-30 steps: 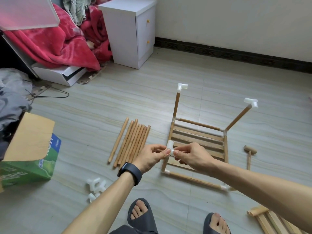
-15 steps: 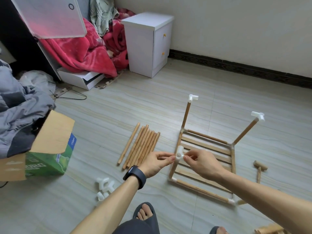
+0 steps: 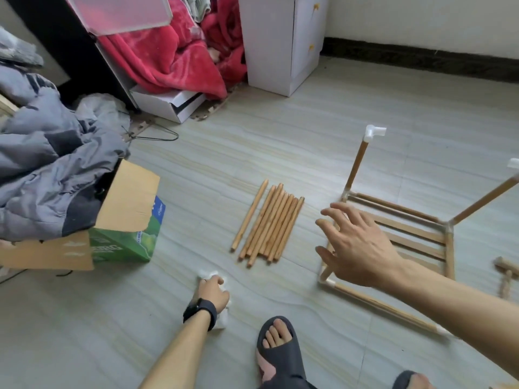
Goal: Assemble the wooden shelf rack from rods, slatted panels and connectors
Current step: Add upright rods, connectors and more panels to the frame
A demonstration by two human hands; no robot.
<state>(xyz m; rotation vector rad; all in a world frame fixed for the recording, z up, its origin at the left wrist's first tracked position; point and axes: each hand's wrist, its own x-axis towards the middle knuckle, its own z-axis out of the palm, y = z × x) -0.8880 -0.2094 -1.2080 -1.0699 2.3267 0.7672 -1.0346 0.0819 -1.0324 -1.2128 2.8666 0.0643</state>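
Both hands have left the connector they pinched together a second ago. Our left hand [image 3: 212, 290] is now curled over the loose connectors [image 3: 222, 318] on the floor near the rod bundle [image 3: 269, 223]; whether it grips one we cannot tell. Our right hand [image 3: 356, 245] hovers spread, empty, right of that bundle, over the rack frame [image 3: 421, 231]. We judge another connector comes next

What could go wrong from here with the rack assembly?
1. The right hand hovers open over the part-built frame; its two upright rods are capped only by connectors, so a bump could loosen them.
2. The left hand is down on the loose white connectors beside the sandalled foot; one may get kicked or stepped on.
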